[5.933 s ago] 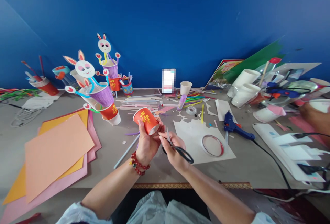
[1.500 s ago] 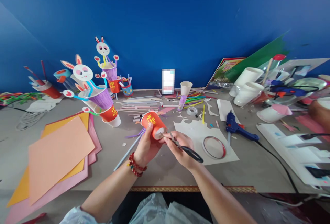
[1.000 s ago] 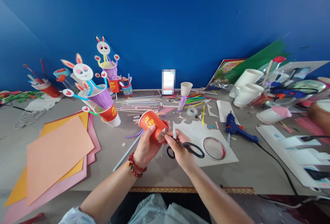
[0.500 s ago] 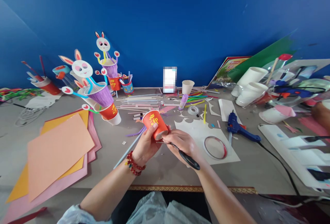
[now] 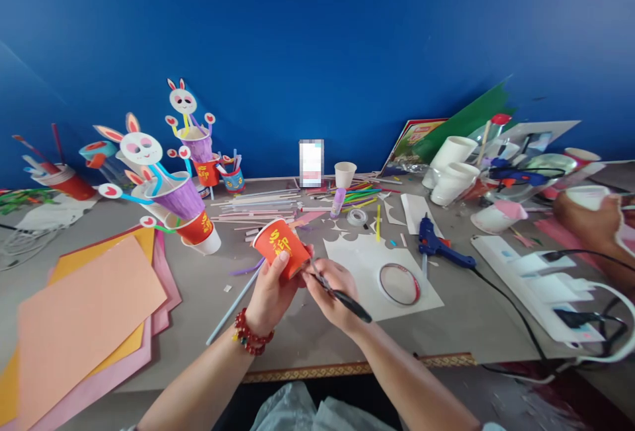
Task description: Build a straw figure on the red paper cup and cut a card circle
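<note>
The left hand [image 5: 272,293], wrapped firmly around a red paper cup [image 5: 282,247] with yellow lettering, has its thumb along the side. The cup is tilted above the near middle of the table [image 5: 297,352], its rim to the far left and its base toward the right hand [image 5: 333,291]. That hand's fingers are closed around black-handled scissors [image 5: 351,305]; whether the blades touch the base cannot be told. To the right, a tape roll [image 5: 381,285] lies on white paper [image 5: 352,262], with a blue glue gun [image 5: 436,246] beyond it. Coloured sheets [image 5: 89,318] lie left.
</note>
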Motion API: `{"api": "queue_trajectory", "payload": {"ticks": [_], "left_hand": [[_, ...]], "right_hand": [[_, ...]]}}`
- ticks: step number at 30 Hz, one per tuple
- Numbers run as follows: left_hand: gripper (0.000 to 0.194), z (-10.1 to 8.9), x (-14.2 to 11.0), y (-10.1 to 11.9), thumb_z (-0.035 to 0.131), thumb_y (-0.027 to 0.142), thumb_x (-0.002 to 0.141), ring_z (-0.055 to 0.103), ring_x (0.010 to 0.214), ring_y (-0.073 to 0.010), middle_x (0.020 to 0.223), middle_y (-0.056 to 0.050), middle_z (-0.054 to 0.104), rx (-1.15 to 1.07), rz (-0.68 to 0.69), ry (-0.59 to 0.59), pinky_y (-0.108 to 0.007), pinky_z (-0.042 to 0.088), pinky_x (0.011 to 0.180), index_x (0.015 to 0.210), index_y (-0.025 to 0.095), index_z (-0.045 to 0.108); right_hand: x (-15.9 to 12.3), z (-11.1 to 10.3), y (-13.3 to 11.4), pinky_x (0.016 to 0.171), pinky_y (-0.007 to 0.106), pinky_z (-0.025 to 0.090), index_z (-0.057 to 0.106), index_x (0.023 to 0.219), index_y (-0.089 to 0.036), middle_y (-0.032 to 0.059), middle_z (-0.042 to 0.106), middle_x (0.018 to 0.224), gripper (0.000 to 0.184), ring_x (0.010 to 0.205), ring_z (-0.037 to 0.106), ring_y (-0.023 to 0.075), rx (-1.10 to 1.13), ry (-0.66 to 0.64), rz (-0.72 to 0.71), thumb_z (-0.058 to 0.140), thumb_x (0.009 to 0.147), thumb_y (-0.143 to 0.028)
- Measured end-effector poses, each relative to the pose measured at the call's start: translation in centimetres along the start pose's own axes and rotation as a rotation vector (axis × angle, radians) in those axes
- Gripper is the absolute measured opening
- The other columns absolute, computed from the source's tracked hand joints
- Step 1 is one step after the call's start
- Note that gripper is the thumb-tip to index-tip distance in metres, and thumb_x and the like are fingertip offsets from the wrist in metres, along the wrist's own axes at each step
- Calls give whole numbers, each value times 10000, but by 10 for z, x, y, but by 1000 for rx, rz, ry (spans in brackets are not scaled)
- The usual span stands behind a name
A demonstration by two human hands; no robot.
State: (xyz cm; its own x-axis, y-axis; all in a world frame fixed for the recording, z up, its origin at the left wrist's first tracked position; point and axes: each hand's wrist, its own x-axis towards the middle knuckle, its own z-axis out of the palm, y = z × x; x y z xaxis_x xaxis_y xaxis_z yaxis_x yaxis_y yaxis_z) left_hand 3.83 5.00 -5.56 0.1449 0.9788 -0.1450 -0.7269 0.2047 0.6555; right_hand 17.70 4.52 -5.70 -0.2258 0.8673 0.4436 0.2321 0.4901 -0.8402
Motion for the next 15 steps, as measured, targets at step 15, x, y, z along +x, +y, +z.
{"api": "queue_trajectory", "payload": {"ticks": [15], "left_hand": [[306, 6, -1, 4, 783, 365, 767, 569, 706, -159, 853, -32, 652, 59, 140, -143, -321, 464, 691, 981, 199, 641]], "right_hand": [[-1, 12, 10, 639, 289, 527, 601, 800, -213, 0, 719, 647, 193, 626, 684, 171, 732, 195, 371, 669, 868, -380]]}}
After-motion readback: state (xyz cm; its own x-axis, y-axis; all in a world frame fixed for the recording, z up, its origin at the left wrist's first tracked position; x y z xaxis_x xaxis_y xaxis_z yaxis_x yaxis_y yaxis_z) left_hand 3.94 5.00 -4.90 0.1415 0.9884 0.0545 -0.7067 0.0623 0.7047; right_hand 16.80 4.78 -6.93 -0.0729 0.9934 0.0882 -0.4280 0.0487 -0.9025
